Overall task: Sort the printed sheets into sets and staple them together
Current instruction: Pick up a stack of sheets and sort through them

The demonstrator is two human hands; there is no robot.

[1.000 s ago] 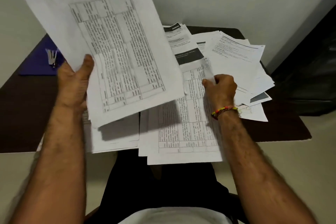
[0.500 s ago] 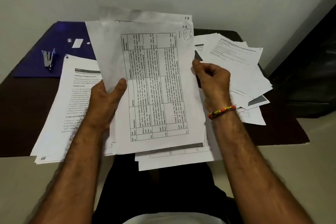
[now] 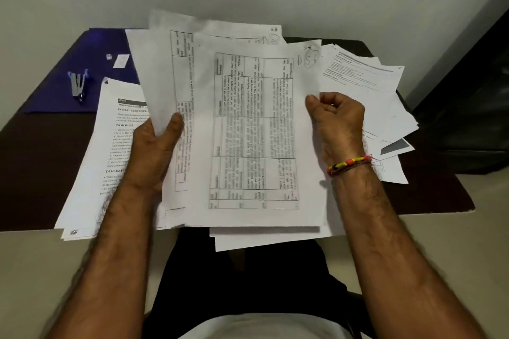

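While both hands fan the sheets (image 3: 256, 129) at frame centre — left hand (image 3: 154, 151) gripping, right hand (image 3: 334, 121) pinching — page marks show, likely for sorting.

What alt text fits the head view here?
Both hands hold printed sheets over a dark table: the left hand grips several, the right hand pinches the front sheet's edge. More sheets lie beneath; a stapler rests on a blue folder.

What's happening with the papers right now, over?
Left hand holds fanned sheets. Right hand pinches table sheet. Stapler untouched, nothing blocking.
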